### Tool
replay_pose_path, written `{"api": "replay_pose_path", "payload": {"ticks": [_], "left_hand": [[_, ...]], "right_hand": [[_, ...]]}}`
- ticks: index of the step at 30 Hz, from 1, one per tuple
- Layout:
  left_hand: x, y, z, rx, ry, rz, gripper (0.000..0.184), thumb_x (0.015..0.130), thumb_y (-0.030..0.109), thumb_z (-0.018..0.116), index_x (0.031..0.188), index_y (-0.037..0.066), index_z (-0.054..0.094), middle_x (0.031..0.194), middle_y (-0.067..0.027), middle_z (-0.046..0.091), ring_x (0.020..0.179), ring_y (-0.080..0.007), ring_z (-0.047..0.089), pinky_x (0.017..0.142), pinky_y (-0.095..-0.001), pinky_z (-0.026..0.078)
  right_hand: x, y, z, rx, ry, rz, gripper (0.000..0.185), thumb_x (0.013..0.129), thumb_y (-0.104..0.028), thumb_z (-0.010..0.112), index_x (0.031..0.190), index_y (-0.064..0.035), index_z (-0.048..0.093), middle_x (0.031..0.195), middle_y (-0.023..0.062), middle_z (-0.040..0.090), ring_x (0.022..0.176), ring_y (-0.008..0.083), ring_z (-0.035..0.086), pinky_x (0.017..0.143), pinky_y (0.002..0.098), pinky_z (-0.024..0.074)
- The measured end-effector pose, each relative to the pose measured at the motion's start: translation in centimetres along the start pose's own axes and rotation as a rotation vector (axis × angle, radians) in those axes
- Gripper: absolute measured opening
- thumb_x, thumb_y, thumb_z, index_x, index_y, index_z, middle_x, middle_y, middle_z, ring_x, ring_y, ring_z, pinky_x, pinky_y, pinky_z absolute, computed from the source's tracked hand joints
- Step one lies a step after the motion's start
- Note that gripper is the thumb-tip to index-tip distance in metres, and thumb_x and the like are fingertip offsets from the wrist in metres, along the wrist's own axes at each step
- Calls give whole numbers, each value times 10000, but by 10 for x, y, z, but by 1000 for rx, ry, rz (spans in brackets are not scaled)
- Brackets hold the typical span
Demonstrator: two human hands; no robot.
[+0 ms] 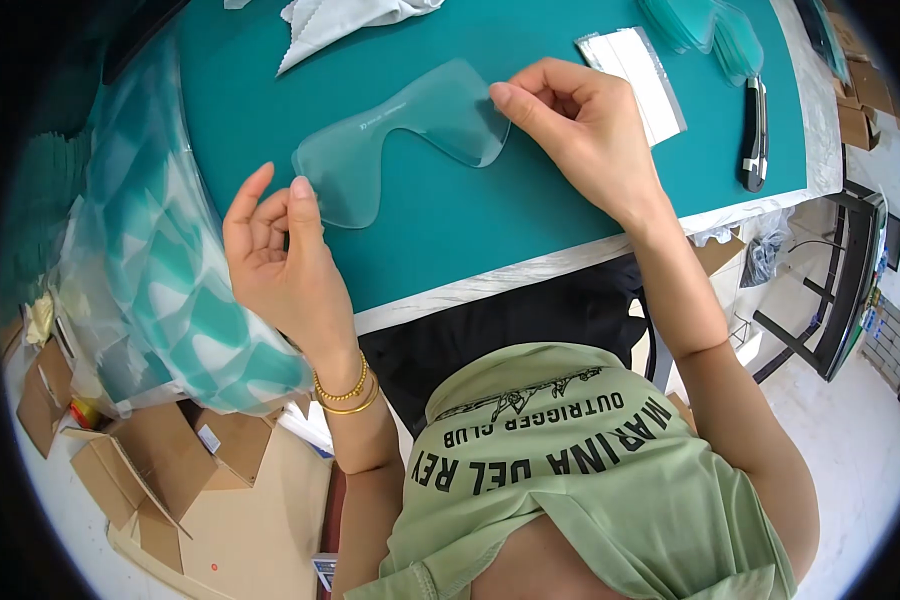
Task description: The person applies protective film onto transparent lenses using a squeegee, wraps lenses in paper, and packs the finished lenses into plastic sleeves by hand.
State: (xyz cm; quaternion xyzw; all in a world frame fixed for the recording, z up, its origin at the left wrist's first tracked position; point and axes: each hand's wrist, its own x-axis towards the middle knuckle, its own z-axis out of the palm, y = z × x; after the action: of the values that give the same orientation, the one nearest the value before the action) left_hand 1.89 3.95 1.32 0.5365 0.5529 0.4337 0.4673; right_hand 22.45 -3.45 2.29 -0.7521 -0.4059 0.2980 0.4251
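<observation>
A clear one-piece goggle lens [410, 125] with a nose cut-out and small white print is held over the green mat [450, 225]. My left hand [280, 240] has its thumb at the lens's left end, with the other fingers curled loosely. Its right end is pinched between the thumb and forefinger of my right hand [580, 125]. A grey cloth [345, 25] lies beyond the lens. To the right of my right hand is a white packet [638, 80] with a silvery edge.
A black utility knife [755, 140] lies near the mat's right side, below a stack of clear lenses [735, 45]. A plastic bag of lens-shaped pieces [180, 270] bulges at the table's left edge. Open cardboard boxes [155, 460] stand on the floor at lower left.
</observation>
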Motion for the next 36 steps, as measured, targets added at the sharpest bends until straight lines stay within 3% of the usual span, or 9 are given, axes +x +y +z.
{"api": "replay_pose_path", "payload": {"ticks": [5, 36], "left_hand": [[2, -4, 2, 25, -15, 52, 272, 865, 38, 658, 1112, -34, 568, 766, -32, 627, 649, -40, 528, 585, -167, 395], [3, -6, 6, 75, 8, 80, 278, 855, 41, 663, 1106, -33, 568, 743, -29, 631, 605, -28, 509, 548, -162, 379]], "right_hand": [[1, 4, 3, 8, 12, 21, 260, 851, -229, 665, 783, 22, 655, 546, 21, 540, 481, 73, 443, 454, 250, 366], [3, 6, 2, -69, -10, 12, 288, 846, -263, 664, 801, 22, 676, 550, 35, 554, 487, 93, 487, 468, 261, 389]]}}
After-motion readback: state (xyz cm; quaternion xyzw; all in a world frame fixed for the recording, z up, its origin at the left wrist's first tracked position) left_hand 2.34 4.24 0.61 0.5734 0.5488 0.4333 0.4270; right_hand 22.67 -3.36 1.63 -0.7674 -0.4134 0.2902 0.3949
